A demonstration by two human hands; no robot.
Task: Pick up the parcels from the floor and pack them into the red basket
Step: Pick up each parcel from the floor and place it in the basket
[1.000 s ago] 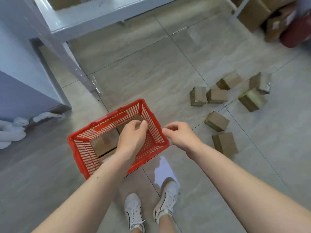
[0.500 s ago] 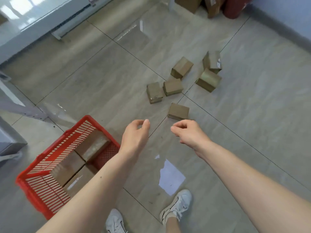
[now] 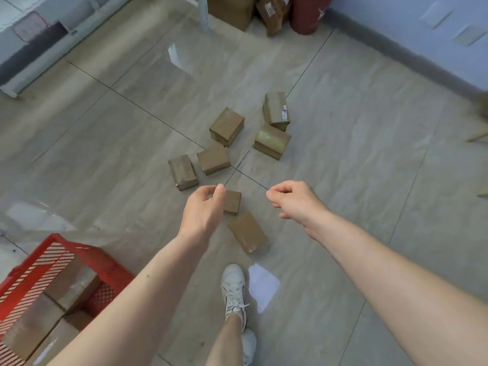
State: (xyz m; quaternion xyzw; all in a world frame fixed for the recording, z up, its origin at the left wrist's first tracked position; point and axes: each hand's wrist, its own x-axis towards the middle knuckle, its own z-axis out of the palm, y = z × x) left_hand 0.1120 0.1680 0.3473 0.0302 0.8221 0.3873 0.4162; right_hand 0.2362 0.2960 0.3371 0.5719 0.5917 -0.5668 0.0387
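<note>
White-labelled parcel (image 3: 276,111), writing unreadable

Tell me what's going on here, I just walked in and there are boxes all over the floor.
A person is gathering parcels into the red basket, which already holds a few. Both hands are empty: the left hand and right hand reach out above the two nearest parcels. Five more lie scattered further out.

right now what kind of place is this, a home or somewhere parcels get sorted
Probably a small parcel room or storeroom, not a home. Taped cardboard parcels lie scattered on a bare tiled floor, a red basket already holds some, and bigger boxes are stacked by the wall.
</note>
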